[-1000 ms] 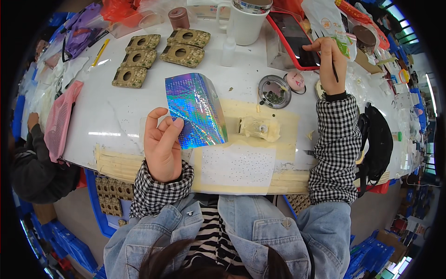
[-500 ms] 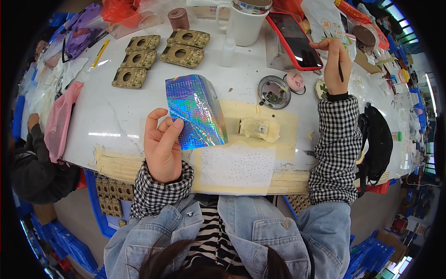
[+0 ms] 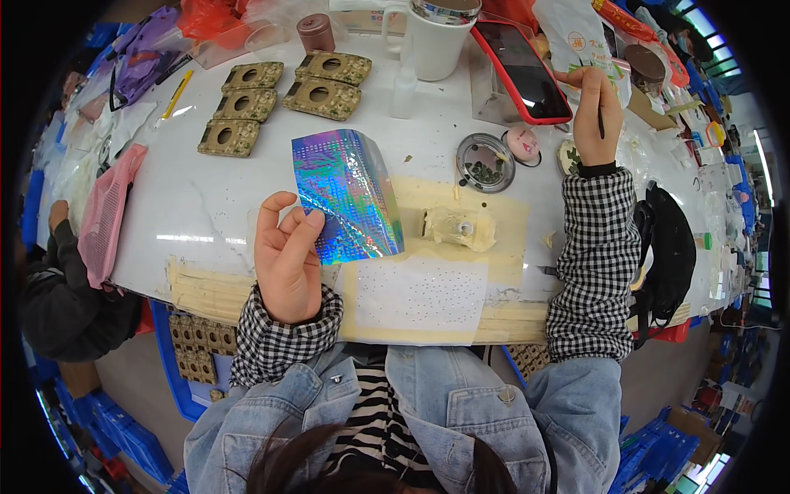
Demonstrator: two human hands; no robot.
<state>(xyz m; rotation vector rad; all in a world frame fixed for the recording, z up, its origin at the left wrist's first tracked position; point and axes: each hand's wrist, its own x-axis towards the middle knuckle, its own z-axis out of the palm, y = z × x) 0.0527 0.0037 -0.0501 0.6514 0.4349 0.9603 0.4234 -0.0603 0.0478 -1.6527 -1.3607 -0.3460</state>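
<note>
My left hand [image 3: 288, 251] pinches a shiny blue holographic sheet [image 3: 346, 198] at its lower left edge, holding it up over the table. Rows of small marks cover the sheet, and its right side curls. Beyond the table's middle, my right hand [image 3: 597, 111] is closed round a slim dark stick [image 3: 601, 125], close to the red-cased phone [image 3: 527, 74]. The stick's tip is too small to make out. In front of me a tape-wrapped block [image 3: 459, 227] with a small metal piece on top sits on yellowish tape, behind a white sheet [image 3: 420, 300] dotted with tiny specks.
Several camouflage-patterned pieces with round holes [image 3: 321, 97] lie at the back left. A white lidded mug [image 3: 440, 45] stands at the back. Right of centre are a round dish of dark bits [image 3: 485, 163] and a pink round item [image 3: 522, 145]. Another person's sleeve [image 3: 70, 284] shows at far left.
The holographic sheet has tilted very slightly in my left hand, shifting its reflections. My right hand has barely moved. Everything else stays in place.
</note>
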